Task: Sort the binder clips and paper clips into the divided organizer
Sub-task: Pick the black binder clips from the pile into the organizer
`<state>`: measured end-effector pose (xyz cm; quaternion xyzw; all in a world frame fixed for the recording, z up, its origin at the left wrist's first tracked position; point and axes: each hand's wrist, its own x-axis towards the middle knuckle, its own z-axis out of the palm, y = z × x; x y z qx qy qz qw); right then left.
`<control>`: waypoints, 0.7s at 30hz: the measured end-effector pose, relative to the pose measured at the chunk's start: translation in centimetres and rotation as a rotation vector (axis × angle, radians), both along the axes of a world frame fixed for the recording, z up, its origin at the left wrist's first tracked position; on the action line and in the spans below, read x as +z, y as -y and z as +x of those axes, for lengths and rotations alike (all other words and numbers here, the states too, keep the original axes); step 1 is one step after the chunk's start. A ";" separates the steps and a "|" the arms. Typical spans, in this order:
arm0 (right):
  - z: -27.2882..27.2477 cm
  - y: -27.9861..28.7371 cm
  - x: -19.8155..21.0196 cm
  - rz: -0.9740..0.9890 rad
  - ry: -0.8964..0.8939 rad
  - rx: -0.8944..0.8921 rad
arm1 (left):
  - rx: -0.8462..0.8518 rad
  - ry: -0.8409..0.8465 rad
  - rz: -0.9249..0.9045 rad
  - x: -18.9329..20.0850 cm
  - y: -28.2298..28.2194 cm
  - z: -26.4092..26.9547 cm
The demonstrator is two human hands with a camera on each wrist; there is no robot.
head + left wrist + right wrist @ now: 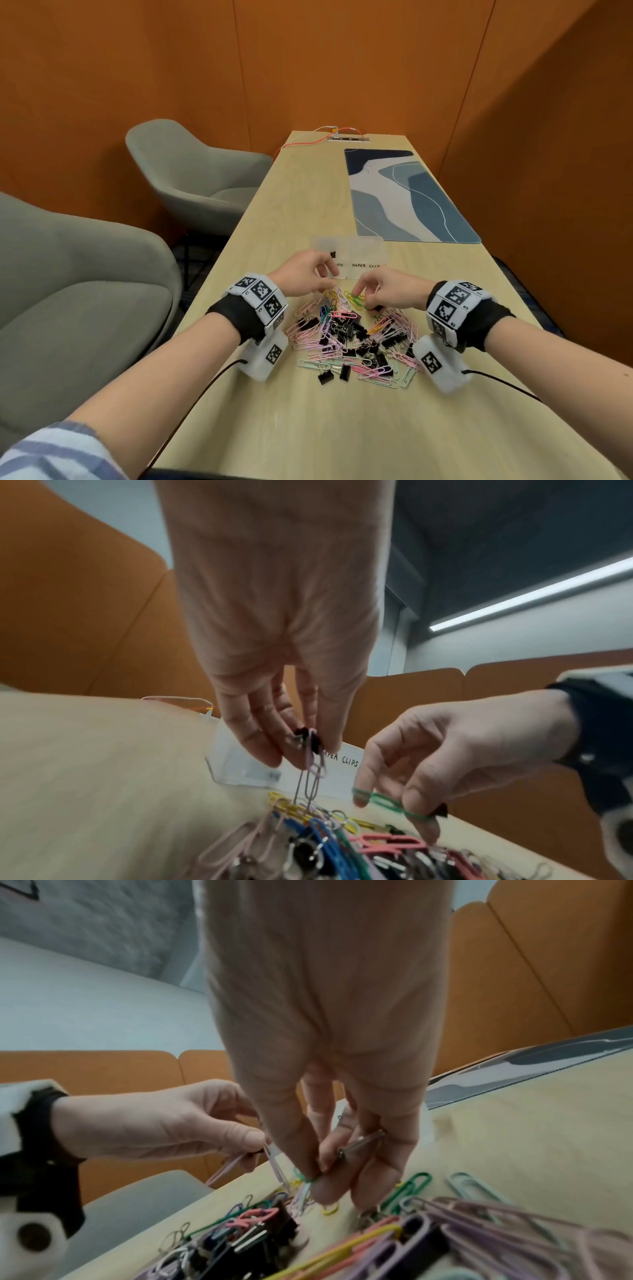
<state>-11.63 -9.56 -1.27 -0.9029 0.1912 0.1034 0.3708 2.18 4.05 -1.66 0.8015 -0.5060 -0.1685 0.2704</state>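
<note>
Right at the near middle of the wooden table [342, 428] lies the mixed pile of clips [356, 335]: pink, blue, yellow and green paper clips tangled with small black binder clips, spread between the two wrists. Just beyond the pile stands the clear divided organizer [349, 255], two compartments side by side; the right one bears a handwritten label reading PAPER CLIPS, the left label is partly hidden behind the left hand, and one black binder clip [332, 254] lies in the left compartment. The left hand [305, 275] hovers at the far left edge of the pile, in front of the organizer, its fingers and thumb pinching a black binder clip together with a pale pink paper clip [311, 775] that hangs down from the fingertips toward the heap. The right hand [387, 286] is at the far right edge of the pile, close to the left hand but not touching it, its thumb and fingertips pinching a green paper clip [387, 802]; the right wrist view also shows a silver binder-clip handle [359, 1144] held against its fingers. Both wrists wear black bands with white marker-printed camera blocks, each trailing a black cable. Farther up the table lies a blue and white patterned mat [407, 195], and at the far end a power strip [347, 138] with an orange cable. Two grey armchairs [191, 174] stand left of the table against orange walls.
</note>
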 end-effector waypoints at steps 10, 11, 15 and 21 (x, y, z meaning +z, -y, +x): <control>-0.4 0.1 0.4 -0.238 0.010 0.122 | 0.123 -0.098 -0.036 -0.6 0.2 0.6; -0.5 -0.2 0.4 -0.229 0.013 0.144 | 0.135 -0.090 -0.038 -0.7 0.2 0.7; -0.4 -1.1 -0.3 -0.316 -0.049 0.262 | 0.179 -0.126 -0.032 -0.8 0.1 0.6; -0.1 -1.5 -0.7 -0.365 -0.021 0.260 | 0.160 -0.190 0.135 0.7 -1.3 1.0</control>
